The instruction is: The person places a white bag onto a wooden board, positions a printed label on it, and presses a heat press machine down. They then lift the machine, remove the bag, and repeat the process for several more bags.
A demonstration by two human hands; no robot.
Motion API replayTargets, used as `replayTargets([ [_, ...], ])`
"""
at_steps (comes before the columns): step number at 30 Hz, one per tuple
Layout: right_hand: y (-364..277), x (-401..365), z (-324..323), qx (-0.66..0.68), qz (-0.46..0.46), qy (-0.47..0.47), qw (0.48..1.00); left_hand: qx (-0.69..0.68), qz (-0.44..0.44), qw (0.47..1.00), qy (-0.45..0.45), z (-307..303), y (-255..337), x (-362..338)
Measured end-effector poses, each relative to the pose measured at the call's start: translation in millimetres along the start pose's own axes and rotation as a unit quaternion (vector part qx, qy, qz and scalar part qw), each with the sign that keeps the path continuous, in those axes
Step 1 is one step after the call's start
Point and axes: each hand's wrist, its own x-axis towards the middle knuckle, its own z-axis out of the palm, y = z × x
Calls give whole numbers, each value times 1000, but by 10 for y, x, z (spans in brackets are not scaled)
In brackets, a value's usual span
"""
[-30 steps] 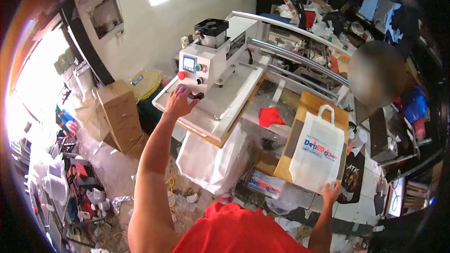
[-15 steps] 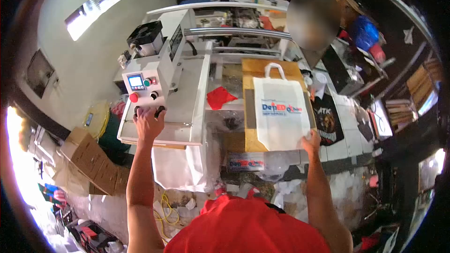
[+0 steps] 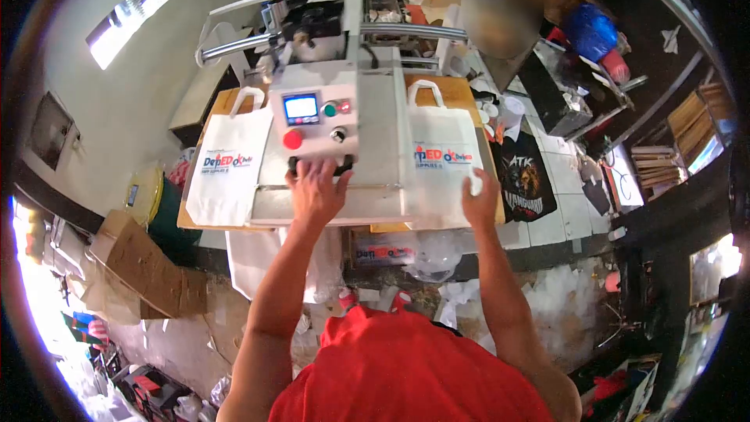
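My left hand (image 3: 316,191) is closed on the black handle (image 3: 344,164) at the front of a white heat press head (image 3: 316,78), just below its lit display and buttons. The head stands between two white tote bags and partly covers the right one. The right tote bag (image 3: 441,125) lies flat on a wooden board, its blue and red print showing in part. My right hand (image 3: 478,195) is over its right edge, fingers apart and slightly curled. The left tote bag (image 3: 226,168), with similar print, lies on another wooden board.
Chrome rails (image 3: 414,30) run behind the press head. White fabric (image 3: 254,262) hangs below the table front. A black printed bag (image 3: 525,176) lies at the right. Cardboard boxes (image 3: 141,258) stand at the left. Another person, with a blurred face, is at the back.
The press head has slid right with my left hand on its handle, uncovering the left tote bag and partly covering the right one. My right hand has let go of the right bag's edge.
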Motion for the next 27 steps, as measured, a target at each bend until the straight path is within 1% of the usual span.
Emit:
replayTargets([
  [2, -686, 187, -80, 50, -97, -42, 993, -7, -9, 1000, -18, 101, 327, 22],
  [4, -1164, 270, -82, 122, -152, -63, 979, -22, -4, 999, -32, 204, 574, 33],
  [6, -1480, 325, -131, 174, -168, -113, 964, -35, -6, 998, -56, 222, 839, 70],
  [7, -1521, 317, -88, 201, -165, -124, 958, -50, -4, 995, -91, 201, 946, 90],
  [8, -1476, 294, -68, 207, -166, -128, 956, -75, 17, 995, -67, 324, 1004, 63],
  [9, -1434, 257, -7, 207, -144, -132, 959, -91, 29, 995, -40, 416, 1011, 20],
  [10, -1460, 239, 89, 217, -129, -139, 958, -105, 27, 990, -92, 370, 1016, 11],
  [11, -1464, 244, 80, 213, -96, -158, 960, -130, 40, 989, -66, 409, 986, -30],
  [12, -1469, 233, 75, 201, -92, -131, 966, -229, 60, 971, -40, 435, 919, -56],
  [13, -1444, 254, 67, 194, -89, -126, 969, -257, 115, 959, 14, 418, 910, -55],
  [14, -1438, 273, 26, 149, -107, -123, 975, -282, 158, 945, 40, 341, 881, -74],
  [15, -1406, 278, 26, 106, -140, -115, 978, -323, 110, 940, -3, 102, 863, -149],
  [16, -1422, 277, 20, 68, -149, -113, 980, -365, 63, 928, -45, -85, 846, -268],
  [17, -1451, 286, 11, 33, -164, -105, 980, -360, 53, 931, -43, -134, 735, -436],
  [19, -1438, 303, 61, 2, -149, -101, 984, -398, 23, 909, -120, -242, 396, -796],
  [20, -1396, 299, 90, -19, -135, -108, 985, -408, -6, 902, -139, -287, 187, -991],
  [21, -1338, 292, 141, -35, -142, -82, 986, -419, -36, 893, -157, -319, -49, -1206],
  [22, -1283, 285, 199, -50, -147, -55, 986, -416, -146, 879, -184, -326, -278, -1448],
  [23, -1242, 269, 216, -75, -112, -60, 989, -407, -255, 852, -209, -331, -539, -1666],
  [24, -1135, 271, 272, -122, -106, -36, 986, -390, -265, 868, -157, -347, -850, -1822],
  [25, -1176, 297, 269, -122, -86, -48, 988, -381, -318, 859, -126, -201, -1248, -2074],
  [26, -1097, 303, 264, -135, -104, -43, 984, -326, -387, 855, -115, -302, -1520, -2107],
  [27, -1026, 312, 238, -148, -99, -61, 982, -312, -387, 866, -49, -214, -1893, -2250],
])
